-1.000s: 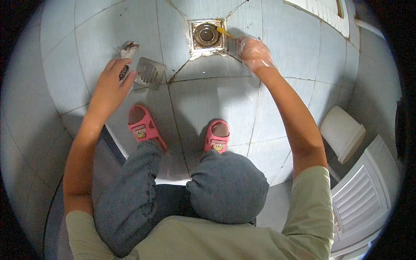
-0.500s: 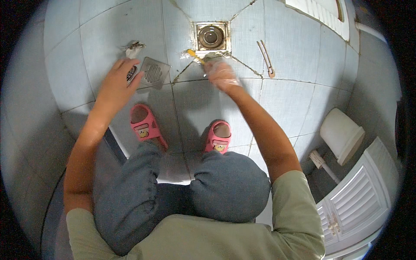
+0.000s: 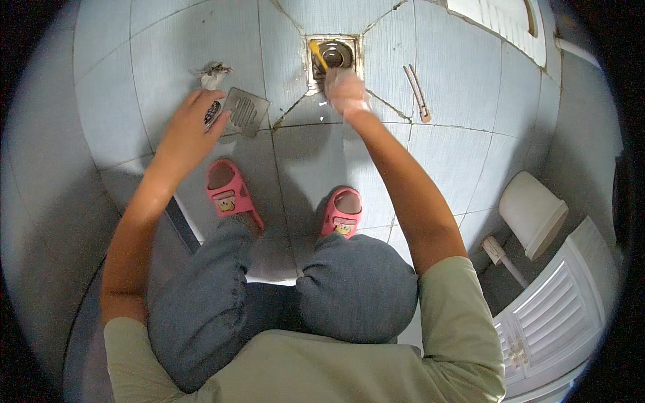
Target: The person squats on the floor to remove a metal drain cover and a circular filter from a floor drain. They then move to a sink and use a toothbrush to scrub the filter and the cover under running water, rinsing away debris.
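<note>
My right hand (image 3: 346,94), in a clear plastic glove, is closed on a slim yellow-handled tool (image 3: 318,55). The tool's wide yellow end points up and left over the square floor drain (image 3: 359,50); its lower end is hidden in my fist. The drain has a round opening and a dirty, wet frame. To the left, my left hand (image 3: 191,127) curves its fingers and thumb around a round perforated metal strainer (image 3: 211,111), mostly hidden by the hand. A square slotted metal drain cover (image 3: 247,111) lies beside it on the tiles.
A crumpled white tissue with dark debris (image 3: 213,75) lies beyond my left hand. Long tweezers (image 3: 418,94) rest right of the drain. Pink sandals (image 3: 232,191) are on my feet. At right are a white bin (image 3: 531,208), a white-handled brush (image 3: 500,255) and a louvred white cabinet (image 3: 551,309).
My right hand has moved forward and slightly right with the yellow-handled tool, from the tiles before the drain to over its near edge. My left hand stays around the strainer.
</note>
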`<state>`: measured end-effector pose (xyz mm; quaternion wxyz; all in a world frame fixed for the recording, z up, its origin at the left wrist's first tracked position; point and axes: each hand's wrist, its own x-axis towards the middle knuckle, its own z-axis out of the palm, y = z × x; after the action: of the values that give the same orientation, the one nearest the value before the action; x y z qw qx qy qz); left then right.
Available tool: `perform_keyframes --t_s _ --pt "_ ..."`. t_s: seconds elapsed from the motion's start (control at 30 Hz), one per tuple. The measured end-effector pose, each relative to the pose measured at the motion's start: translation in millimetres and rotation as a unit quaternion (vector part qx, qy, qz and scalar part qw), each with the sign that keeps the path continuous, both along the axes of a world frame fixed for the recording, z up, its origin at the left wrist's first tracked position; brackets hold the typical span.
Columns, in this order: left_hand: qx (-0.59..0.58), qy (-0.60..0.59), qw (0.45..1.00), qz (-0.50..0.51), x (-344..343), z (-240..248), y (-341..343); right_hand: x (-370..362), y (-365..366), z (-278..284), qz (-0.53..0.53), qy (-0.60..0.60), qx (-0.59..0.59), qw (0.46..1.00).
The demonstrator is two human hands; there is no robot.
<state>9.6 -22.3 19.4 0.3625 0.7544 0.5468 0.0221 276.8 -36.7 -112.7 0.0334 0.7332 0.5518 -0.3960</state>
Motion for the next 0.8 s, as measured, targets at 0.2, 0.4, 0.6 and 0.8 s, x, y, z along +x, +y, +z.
perform_keyframes --t_s 0.2,0.4,0.6,0.8 --pt "-0.001 0.000 1.000 0.013 -1.8 -8.3 -0.9 7.6 -26.0 -13.7 -0.048 0.025 0.069 0.996" --pt "-0.228 -0.096 0.959 0.139 12.3 -29.5 6.2 14.7 -49.4 11.7 0.034 -0.013 0.026 0.999" --pt "-0.339 -0.221 0.876 0.263 53.4 -101.1 13.1 16.1 -46.0 11.9 0.026 0.009 0.079 0.997" --pt "-0.020 -0.065 0.993 0.097 68.8 -113.9 24.6 25.8 -46.4 23.7 -0.030 0.029 0.037 0.998"
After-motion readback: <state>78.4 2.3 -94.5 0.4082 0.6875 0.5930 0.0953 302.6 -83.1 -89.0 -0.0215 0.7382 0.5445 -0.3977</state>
